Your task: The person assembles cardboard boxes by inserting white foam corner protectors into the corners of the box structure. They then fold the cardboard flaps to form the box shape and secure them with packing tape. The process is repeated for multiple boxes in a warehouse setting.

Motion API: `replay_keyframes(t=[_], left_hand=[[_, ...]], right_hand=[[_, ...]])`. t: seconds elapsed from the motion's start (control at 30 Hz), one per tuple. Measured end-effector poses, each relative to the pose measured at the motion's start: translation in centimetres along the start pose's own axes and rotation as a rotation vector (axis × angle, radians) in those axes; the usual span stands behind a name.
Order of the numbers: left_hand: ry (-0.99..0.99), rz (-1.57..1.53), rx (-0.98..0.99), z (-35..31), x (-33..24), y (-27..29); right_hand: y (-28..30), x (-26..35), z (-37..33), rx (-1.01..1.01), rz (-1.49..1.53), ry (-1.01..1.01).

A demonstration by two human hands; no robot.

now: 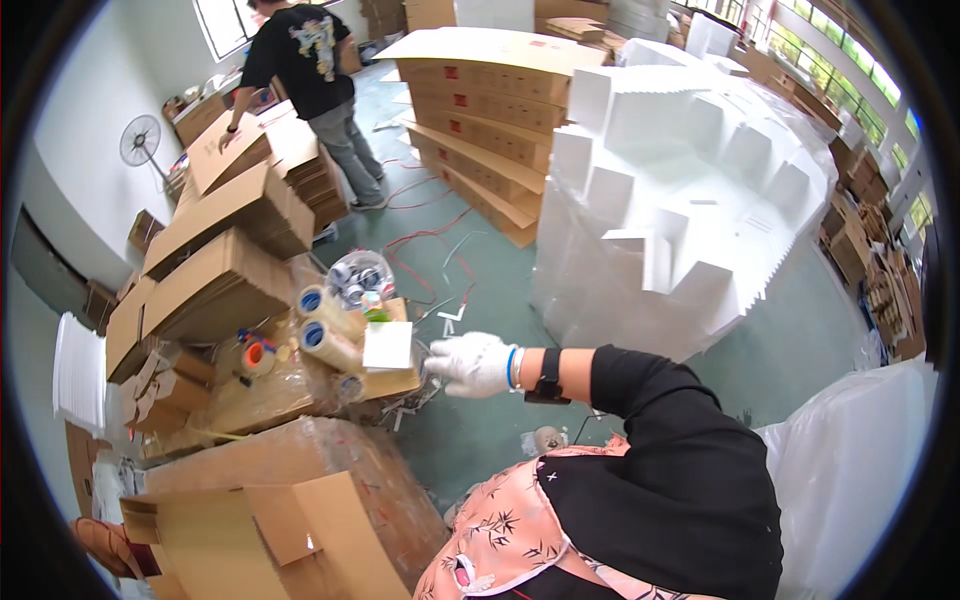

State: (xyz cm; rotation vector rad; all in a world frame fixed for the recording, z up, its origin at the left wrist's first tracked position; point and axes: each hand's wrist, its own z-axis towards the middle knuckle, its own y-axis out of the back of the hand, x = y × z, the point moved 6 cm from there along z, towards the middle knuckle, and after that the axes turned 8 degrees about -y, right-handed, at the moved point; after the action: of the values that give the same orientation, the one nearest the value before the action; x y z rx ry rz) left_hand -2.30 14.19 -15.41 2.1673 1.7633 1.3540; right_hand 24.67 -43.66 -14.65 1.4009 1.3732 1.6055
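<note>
My right hand [470, 365], in a white knit glove, reaches left across the middle of the view. Its fingers are loosely stretched and apart, and I see nothing held in them. Just left of the fingertips a white square piece [388, 345] lies on a cardboard box, with a small gap between them. Beside it are rolls of clear tape [330, 345] with blue cores and a clear bag of small rolls [360, 278]. My left hand is out of view.
An open carton [215, 535] stands at the lower left. Flat cartons [215, 290] are stacked beyond the tape. A tall stack of white foam pieces [690, 200] rises at right, next to piled cardboard [480, 110]. Another person [310, 80] touches a far box. Red cord [425, 235] crosses the floor.
</note>
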Motion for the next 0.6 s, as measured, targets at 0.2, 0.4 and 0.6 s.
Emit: replay_keyframes(t=[0.2,0.4,0.6], left_hand=[[0.252,0.040,-0.438,-3.1,-5.1,5.3],[0.109,0.096,-1.166,-1.1,-13.0,7.2],[-0.083,-0.078,-0.965,-0.8,-16.4,12.0]], right_hand=[[14.0,-12.9,-15.6,-0.435,-0.356,-0.133],[9.9,-22.4,-25.0,0.053,-0.574,-0.361],[12.1,-30.1,-30.2,-0.066,-0.688,-0.704]])
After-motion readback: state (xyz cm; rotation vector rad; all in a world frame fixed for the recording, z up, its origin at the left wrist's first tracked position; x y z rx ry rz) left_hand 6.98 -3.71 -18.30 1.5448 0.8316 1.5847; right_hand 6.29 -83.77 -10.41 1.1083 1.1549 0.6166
